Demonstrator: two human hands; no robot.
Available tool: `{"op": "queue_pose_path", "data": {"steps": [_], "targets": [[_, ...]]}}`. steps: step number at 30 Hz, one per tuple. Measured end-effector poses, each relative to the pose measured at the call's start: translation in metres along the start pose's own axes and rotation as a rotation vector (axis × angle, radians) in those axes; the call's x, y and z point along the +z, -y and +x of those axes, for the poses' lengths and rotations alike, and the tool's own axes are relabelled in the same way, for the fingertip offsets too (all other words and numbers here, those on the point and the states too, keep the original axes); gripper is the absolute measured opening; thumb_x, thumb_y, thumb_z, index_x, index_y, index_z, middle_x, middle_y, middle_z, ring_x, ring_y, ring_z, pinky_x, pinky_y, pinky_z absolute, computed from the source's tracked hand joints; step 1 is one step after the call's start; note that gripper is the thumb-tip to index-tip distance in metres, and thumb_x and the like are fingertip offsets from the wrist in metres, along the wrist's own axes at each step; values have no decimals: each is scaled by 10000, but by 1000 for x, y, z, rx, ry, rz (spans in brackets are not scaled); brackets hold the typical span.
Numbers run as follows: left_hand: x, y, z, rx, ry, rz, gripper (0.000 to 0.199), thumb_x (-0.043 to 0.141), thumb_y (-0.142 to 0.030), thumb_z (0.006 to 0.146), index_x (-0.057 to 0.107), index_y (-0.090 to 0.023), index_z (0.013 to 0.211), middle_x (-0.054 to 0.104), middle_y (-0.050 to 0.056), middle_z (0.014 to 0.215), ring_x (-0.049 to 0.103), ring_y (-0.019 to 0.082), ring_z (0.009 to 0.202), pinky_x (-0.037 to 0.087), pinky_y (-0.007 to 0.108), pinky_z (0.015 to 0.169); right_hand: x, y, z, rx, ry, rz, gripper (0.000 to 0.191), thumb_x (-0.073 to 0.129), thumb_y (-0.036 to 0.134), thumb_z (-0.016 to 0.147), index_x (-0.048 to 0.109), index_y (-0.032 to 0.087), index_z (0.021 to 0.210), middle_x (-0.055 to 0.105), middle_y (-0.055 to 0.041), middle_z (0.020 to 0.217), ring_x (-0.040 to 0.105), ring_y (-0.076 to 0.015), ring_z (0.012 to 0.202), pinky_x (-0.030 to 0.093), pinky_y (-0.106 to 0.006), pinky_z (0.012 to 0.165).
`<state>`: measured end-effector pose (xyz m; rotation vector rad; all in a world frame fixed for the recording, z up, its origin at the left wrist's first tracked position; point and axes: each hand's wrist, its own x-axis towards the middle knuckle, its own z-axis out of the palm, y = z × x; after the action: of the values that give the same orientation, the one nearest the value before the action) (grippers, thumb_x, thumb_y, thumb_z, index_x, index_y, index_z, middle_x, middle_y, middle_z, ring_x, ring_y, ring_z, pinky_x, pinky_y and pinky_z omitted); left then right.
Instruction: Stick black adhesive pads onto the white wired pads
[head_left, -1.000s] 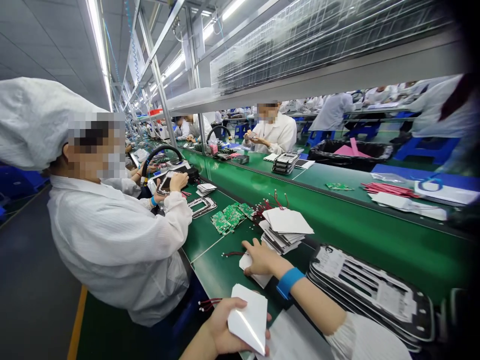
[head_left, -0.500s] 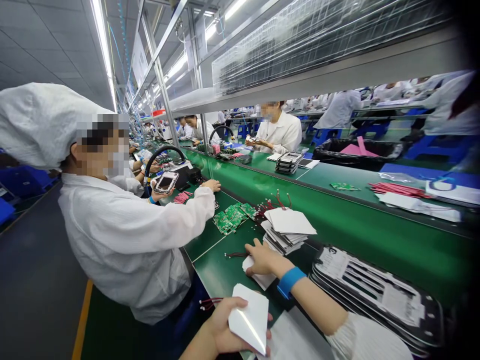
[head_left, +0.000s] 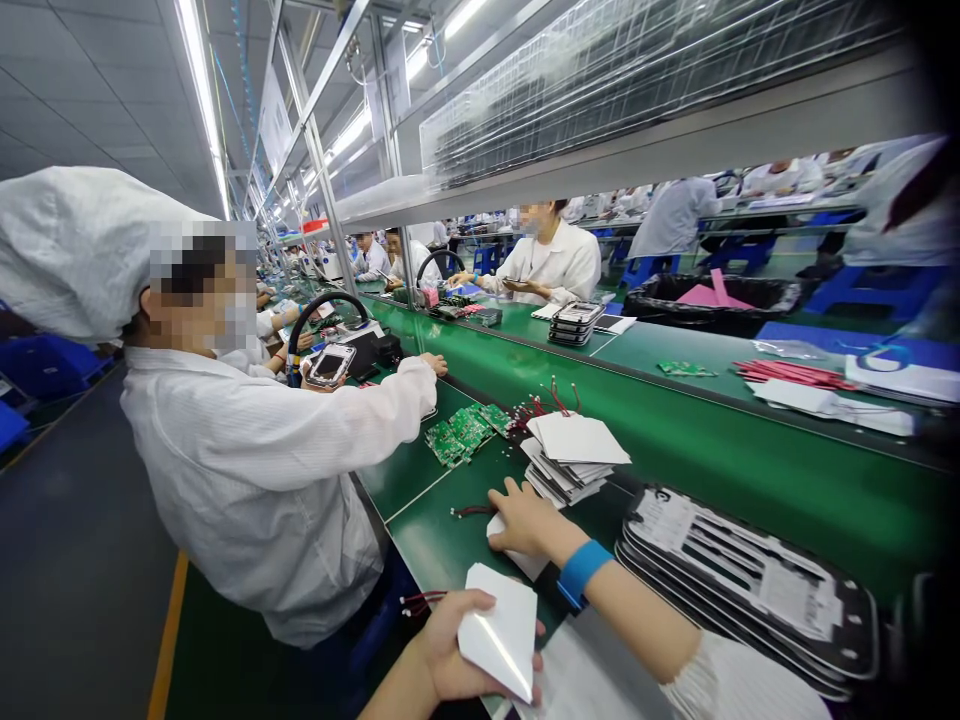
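Note:
My left hand [head_left: 450, 640] is closed around a white flat panel [head_left: 499, 630] with a glossy face, thumb on top and fingertips showing at its right edge. Thin red and black wires [head_left: 424, 602] stick out to the left of this hand. Farther forward, my right hand [head_left: 525, 518] reaches over another white panel [head_left: 517, 560] on the green table, with its thumb and fingers bent about the edges. The hand hides much of that panel. Just beyond the right hand is an uneven stack of white panels [head_left: 577, 440], with red wires behind it.
Green circuit boards [head_left: 465, 435] lie left of the stack. Black-and-white device frames [head_left: 742, 580] are piled at the right. A co-worker in white [head_left: 262, 430] sits at the left, an arm over the table. A green-sided ledge [head_left: 675, 440] runs behind, under an overhead shelf [head_left: 637, 170].
Both my hands have stayed almost in place, with the same panel in the left. The co-worker across the table has lowered the device and stretched one hand out to the side.

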<state>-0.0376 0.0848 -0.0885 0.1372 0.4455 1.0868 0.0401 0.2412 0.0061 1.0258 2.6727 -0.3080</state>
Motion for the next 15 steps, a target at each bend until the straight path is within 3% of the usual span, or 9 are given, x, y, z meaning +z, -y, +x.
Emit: {"op": "queue_pose_path", "data": {"steps": [4, 7, 11, 13, 15], "targets": [[-3, -1, 2, -7, 3, 0, 526, 596, -304, 665, 571, -111, 1153, 650, 137, 1024, 598, 290, 842, 308, 500, 863, 0, -3, -6, -30, -51, 16, 538, 683, 386, 761, 552, 156, 1229, 497, -182, 1284, 456, -373, 1192, 435, -491, 867], [-4, -2, 3, -7, 1, 2, 525, 593, -310, 662, 580, -92, 1139, 655, 140, 1010, 597, 289, 836, 321, 492, 850, -9, -6, -26, -43, -111, 22, 519, 581, 385, 843, 507, 162, 1305, 501, -204, 1295, 451, -374, 1213, 393, -491, 920], [-1, -1, 2, 1, -11, -2, 513, 585, -308, 680, 561, -162, 1171, 668, 128, 1005, 616, 294, 820, 338, 503, 826, -12, -19, -82, 14, -174, 26, 442, 528, 266, 828, 556, 209, 1265, 543, -189, 1264, 483, -399, 1160, 385, -529, 900], [1, -2, 1, 10, -24, -8, 501, 581, -309, 687, 557, -181, 1172, 675, 127, 1004, 627, 293, 810, 358, 496, 797, 1, -31, -117, 0, -209, 123, 364, 529, 278, 784, 638, 278, 1130, 623, -167, 1104, 548, -409, 1038, 393, -562, 851], [5, -3, -1, 21, -38, -14, 487, 581, -326, 686, 571, -160, 1143, 680, 134, 982, 631, 282, 778, 382, 466, 749, 23, -44, -150, -135, -275, 343, 339, 481, 413, 796, 645, 386, 1092, 650, -132, 1024, 585, -385, 947, 415, -546, 801]]}}
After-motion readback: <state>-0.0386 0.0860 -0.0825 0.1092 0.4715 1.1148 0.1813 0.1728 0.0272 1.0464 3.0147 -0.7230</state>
